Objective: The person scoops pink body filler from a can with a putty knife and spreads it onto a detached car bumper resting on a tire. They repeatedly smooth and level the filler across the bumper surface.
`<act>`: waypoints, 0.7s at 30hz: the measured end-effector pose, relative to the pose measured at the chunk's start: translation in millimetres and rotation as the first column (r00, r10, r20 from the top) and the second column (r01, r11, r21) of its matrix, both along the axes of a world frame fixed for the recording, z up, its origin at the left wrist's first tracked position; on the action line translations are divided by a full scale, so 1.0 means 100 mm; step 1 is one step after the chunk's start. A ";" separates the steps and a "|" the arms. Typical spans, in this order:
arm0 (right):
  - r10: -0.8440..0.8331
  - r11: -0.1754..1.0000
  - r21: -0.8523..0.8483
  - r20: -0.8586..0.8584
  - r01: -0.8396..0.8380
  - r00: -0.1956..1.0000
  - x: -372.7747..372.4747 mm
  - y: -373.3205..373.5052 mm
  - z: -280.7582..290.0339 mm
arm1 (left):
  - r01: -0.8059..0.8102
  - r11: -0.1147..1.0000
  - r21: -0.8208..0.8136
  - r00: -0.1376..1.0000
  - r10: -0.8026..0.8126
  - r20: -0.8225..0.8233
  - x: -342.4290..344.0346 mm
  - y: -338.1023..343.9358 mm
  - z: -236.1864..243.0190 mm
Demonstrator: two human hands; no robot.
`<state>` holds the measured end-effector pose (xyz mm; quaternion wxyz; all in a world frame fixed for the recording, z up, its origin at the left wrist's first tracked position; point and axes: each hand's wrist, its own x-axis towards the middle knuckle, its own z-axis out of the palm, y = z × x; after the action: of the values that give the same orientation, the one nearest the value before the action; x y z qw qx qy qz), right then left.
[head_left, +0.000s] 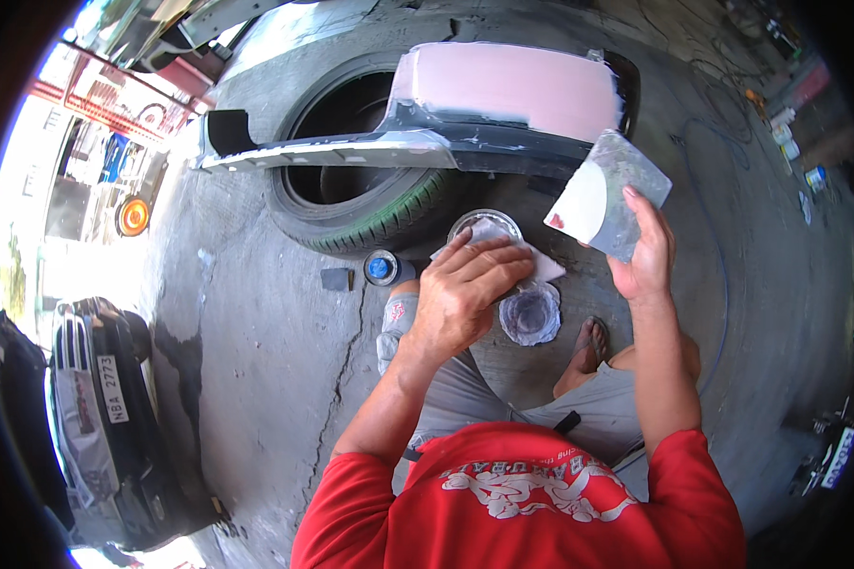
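Right hand [645,254] grips a grey board [633,180] right of centre, white paste [582,201] and a red dab [555,221] on it; left hand [473,286] spreads its fingers over a pale flat piece [547,268] mid-frame, by a round tin [485,212], though whether it grips cannot be told; at upper centre, a pink-coated car panel [512,85] lies across a tyre [351,228].

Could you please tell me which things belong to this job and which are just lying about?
Seemingly part of the job: grey-and-white board, in the right hand; pale sheet, under the left hand; round tin; pink-coated panel; tyre beneath it.

Seemingly just lying about: dark car bumper, far left; blue-and-white container, far right.
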<state>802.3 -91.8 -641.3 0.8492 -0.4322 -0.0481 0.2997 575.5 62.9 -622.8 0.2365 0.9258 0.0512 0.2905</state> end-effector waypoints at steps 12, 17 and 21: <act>0.396 0.881 0.313 -0.076 -0.355 0.915 -0.21 -0.06 0.01 | -0.048 0.998 0.044 0.997 0.046 0.059 0.00 0.00 -0.24; 0.332 0.940 0.088 -0.001 -0.330 0.943 -0.16 -0.05 -0.03 | 0.017 0.997 -0.073 0.995 -0.010 0.097 -0.29 0.09 0.03; 0.423 0.903 0.056 0.061 -0.426 0.904 -0.27 -0.04 -0.11 | -0.183 0.974 0.135 0.981 0.173 0.084 -0.19 0.48 0.24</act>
<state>775.3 -95.5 -652.2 0.7762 -0.3893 -0.1713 0.4653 556.8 110.4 -598.9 0.1446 0.9209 0.1047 0.3465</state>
